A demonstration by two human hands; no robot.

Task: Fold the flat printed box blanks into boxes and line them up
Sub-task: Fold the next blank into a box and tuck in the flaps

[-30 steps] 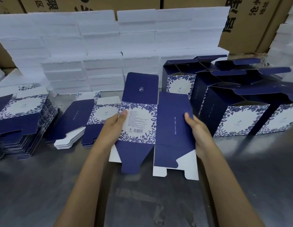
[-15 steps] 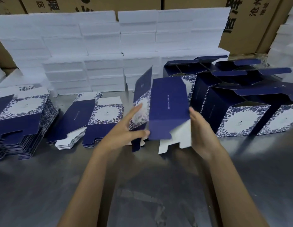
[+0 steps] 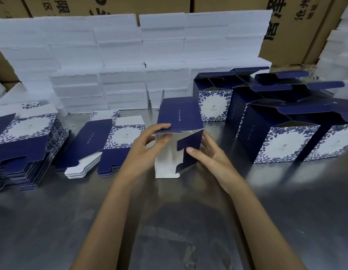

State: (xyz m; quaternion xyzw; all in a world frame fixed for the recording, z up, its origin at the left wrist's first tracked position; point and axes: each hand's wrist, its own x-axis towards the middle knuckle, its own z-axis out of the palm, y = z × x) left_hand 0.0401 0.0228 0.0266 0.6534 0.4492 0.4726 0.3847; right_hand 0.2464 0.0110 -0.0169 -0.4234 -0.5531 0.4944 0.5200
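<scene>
A navy and white printed box blank (image 3: 179,121), now opened into a tube, lies on its side at the centre of the metal table (image 3: 169,221) with its open end and white flaps toward me. My left hand (image 3: 149,147) pinches the near left edge of its top panel between thumb and fingers. My right hand (image 3: 210,154) rests with straight fingers against the navy flap on the right side of the open end. Folded boxes (image 3: 286,145) with open lids stand in rows to the right. Flat blanks lie in a low pile (image 3: 103,145) and a tall stack (image 3: 23,147) on the left.
Stacks of white foam blocks (image 3: 120,61) line the back of the table. Brown cardboard cartons (image 3: 297,26) with printed characters stand behind them and at the right. More foam (image 3: 336,61) is piled at the far right.
The flat blank held spread between both hands has been squared up into a tube and turned onto its side. Both hands have shifted to its near open end.
</scene>
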